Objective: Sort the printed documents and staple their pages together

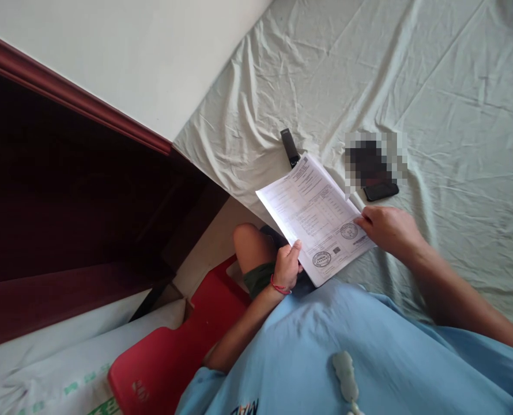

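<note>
A stack of printed papers [312, 213] with round stamps near its lower edge is held tilted in front of my blue shirt. My left hand [287, 266], with a red string at the wrist, pinches the lower left edge, thumb on top. At the right edge, my right hand [388, 227] is closed on the same papers, its fingers partly hidden. Just beyond the top of the stack lies a dark, narrow object [289, 145], partly covered by the sheets. A black phone-like object [381, 191] rests past my right hand, partly blurred out.
A pale, wrinkled sheet [464, 132] spreads over the surface at the right. Dark red furniture [75, 190] stands at the left beside a white wall [131, 52]. A red plastic chair [165, 357] is below me, near a white bag with green print [66, 386].
</note>
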A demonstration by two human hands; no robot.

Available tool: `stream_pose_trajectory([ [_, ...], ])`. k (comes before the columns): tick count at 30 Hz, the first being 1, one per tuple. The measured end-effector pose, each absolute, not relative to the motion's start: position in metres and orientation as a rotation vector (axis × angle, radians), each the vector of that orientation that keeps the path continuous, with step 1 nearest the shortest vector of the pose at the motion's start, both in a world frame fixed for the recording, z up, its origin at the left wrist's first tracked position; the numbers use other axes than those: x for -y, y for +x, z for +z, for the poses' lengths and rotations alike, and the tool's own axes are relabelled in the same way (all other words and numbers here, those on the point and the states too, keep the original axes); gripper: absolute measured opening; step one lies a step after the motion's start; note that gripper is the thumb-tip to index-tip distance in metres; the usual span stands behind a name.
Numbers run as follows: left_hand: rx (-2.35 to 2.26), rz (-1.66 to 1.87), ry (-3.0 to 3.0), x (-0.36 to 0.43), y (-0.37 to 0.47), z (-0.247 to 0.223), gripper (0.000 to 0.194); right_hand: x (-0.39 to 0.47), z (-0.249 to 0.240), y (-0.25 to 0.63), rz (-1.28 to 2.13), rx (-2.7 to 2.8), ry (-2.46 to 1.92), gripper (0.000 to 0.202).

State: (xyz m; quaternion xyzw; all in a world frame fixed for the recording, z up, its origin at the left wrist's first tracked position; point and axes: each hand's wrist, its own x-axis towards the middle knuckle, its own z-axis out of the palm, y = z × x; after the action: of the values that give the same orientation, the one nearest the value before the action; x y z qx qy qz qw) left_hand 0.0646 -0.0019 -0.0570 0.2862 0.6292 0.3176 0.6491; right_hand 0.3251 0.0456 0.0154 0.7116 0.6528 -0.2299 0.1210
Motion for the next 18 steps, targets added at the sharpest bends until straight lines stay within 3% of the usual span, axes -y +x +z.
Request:
stream_pose_trajectory([
  [11, -1.408, 0.708, 0.646, -0.006, 0.065, -0.057, 0.079, -0.046, 0.067, 0.321, -0.690, -2.101, 1.735, 0.054],
  [18, -1.366, 0.630, 0.694, -0.026, 0.061, -0.043, 0.055, -0.061, 0.109, 0.279, -1.293, -2.634, 1.377, 0.047],
])
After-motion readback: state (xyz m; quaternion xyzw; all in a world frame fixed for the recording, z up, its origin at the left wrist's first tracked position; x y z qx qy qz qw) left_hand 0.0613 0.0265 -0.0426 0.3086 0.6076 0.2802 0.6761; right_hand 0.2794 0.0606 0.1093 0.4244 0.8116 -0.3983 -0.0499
